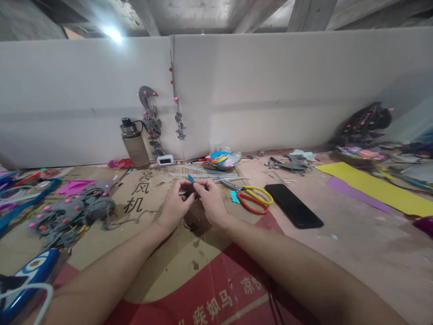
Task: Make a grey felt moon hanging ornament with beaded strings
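Observation:
Close together over the cardboard sheet (158,266), my left hand (175,202) and my right hand (212,203) pinch a small dark grey piece (189,191) between their fingertips. A blue pointed bit (191,178) sticks up from between the fingers; what it belongs to is hidden. Dark cord (190,225) lies on the cardboard just below the hands. To the right of my right hand are scissors (254,198) with one yellow and one red handle, and a small turquoise cut-out (234,197). A strand of grey yarn (135,220) runs toward my left hand.
Grey felt pieces with pompoms (72,210) are heaped at left, near a blue tool (30,280). A black phone (293,205) and yellow sheet (375,187) lie at right. Behind stand a bottle (135,146), small clock (165,160) and full dish (223,160) before a white wall (257,90).

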The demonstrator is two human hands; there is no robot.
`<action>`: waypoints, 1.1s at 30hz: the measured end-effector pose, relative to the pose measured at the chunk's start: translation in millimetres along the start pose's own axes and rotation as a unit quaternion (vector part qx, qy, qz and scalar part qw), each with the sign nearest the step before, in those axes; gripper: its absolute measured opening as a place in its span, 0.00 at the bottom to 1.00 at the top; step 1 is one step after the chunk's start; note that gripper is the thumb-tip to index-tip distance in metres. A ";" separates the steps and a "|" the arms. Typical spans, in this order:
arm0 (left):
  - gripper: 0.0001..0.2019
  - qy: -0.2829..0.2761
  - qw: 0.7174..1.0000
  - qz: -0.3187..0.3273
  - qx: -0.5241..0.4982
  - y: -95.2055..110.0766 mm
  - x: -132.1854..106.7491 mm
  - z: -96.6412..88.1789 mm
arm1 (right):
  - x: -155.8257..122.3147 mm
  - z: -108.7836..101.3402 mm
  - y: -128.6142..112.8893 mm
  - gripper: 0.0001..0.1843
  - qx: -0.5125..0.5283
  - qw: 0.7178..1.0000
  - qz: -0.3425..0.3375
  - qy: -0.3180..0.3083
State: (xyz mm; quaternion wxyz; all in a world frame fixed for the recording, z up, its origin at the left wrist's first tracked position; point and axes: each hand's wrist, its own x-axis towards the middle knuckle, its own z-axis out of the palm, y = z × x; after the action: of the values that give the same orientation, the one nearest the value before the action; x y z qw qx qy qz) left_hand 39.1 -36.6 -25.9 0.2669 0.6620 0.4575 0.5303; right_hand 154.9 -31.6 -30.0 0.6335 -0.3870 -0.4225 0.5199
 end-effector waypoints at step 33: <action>0.16 0.019 0.976 -0.154 -0.156 30.2 5.3 -6.7 | -8.6 0.0 -7.8 0.10 -0.159 0.973 -0.143 -0.089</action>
State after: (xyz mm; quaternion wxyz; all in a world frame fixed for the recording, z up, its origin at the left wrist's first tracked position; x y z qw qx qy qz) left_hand 42.6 -46.0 3.8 0.4364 0.5236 0.4708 0.5602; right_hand 156.6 -41.3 -23.9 0.5916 -0.3706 -0.6050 0.3829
